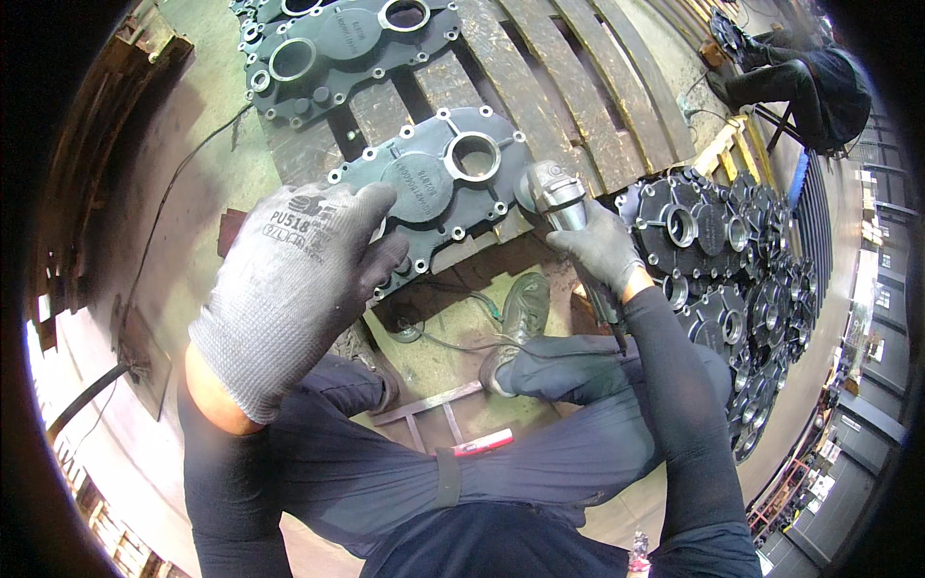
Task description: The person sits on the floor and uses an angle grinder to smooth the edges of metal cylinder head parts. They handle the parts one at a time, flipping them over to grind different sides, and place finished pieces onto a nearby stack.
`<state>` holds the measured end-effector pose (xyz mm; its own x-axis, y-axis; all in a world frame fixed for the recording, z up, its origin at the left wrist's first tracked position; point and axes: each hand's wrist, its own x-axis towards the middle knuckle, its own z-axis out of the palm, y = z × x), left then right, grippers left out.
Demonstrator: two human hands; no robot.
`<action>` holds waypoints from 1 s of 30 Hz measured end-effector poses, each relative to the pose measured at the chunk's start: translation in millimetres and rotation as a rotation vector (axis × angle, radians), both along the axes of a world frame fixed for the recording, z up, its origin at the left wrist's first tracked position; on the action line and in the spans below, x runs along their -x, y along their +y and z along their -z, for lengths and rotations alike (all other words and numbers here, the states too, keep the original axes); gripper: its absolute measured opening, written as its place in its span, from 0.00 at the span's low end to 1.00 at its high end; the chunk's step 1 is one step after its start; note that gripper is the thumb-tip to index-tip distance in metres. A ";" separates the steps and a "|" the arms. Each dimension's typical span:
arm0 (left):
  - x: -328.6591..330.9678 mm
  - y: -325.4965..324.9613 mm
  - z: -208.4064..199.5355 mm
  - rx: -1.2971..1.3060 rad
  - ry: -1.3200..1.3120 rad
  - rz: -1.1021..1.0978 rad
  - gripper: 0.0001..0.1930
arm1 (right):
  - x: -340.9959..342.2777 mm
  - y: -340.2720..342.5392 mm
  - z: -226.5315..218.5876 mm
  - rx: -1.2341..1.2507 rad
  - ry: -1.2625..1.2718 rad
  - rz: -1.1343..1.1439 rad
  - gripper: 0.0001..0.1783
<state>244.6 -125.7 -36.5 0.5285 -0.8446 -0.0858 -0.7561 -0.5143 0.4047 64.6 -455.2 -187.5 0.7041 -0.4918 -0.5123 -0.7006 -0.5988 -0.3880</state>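
A dark grey metal cover casting [438,183] with a round machined opening and bolt holes along its rim lies on the wooden pallet in front of me. My right hand [602,249], in a grey glove, is wrapped round an angle grinder [562,197]; the grinder's head is beside the casting's right end. Over the casting's left end, my gloved left hand [294,275] looks raised, hiding part of that end. Its thumb and forefinger are apart with nothing visible between them; the other fingers are mostly hidden.
More castings [347,48] rest at the pallet's far left. Several dark castings are stacked [708,231] to my right. A cable [482,345] crosses near my shoes. Another person [809,87] sits at the far right. Slatted boards [578,87] form the pallet, with gaps between them.
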 end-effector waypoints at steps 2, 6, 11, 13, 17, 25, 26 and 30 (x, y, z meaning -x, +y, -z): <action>-0.4 -0.4 -0.2 -0.010 0.000 -0.001 0.15 | 3.6 -3.9 1.5 0.003 -0.015 0.005 0.41; 2.0 -2.5 -1.4 -0.013 -0.022 -0.005 0.15 | 6.8 -7.0 1.6 0.017 -0.054 0.004 0.40; 1.7 -8.5 -2.8 -0.030 -0.009 0.014 0.15 | -1.7 -3.9 -1.3 -0.004 -0.004 0.012 0.41; 0.5 -10.7 -4.1 -0.055 -0.007 0.020 0.15 | 2.9 -4.8 0.2 0.023 -0.027 -0.010 0.40; 1.8 -10.9 -6.9 -0.034 0.005 0.026 0.15 | 4.5 -10.2 -3.3 0.004 -0.036 0.047 0.38; -1.6 -15.3 -6.6 -0.026 0.014 0.028 0.15 | -30.5 -43.3 8.4 0.049 -0.093 0.003 0.41; -1.9 -14.3 -6.4 -0.030 0.015 0.023 0.15 | -39.2 -44.1 5.1 0.085 -0.075 -0.028 0.41; -1.9 -11.6 -2.6 0.017 0.030 0.011 0.13 | -56.5 -52.4 15.8 0.131 -0.056 -0.017 0.39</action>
<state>246.5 -137.3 -33.9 0.5167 -0.8517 -0.0873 -0.7488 -0.4991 0.4361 121.1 -507.6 -203.4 0.7383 -0.5398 -0.4043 -0.6696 -0.6585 -0.3435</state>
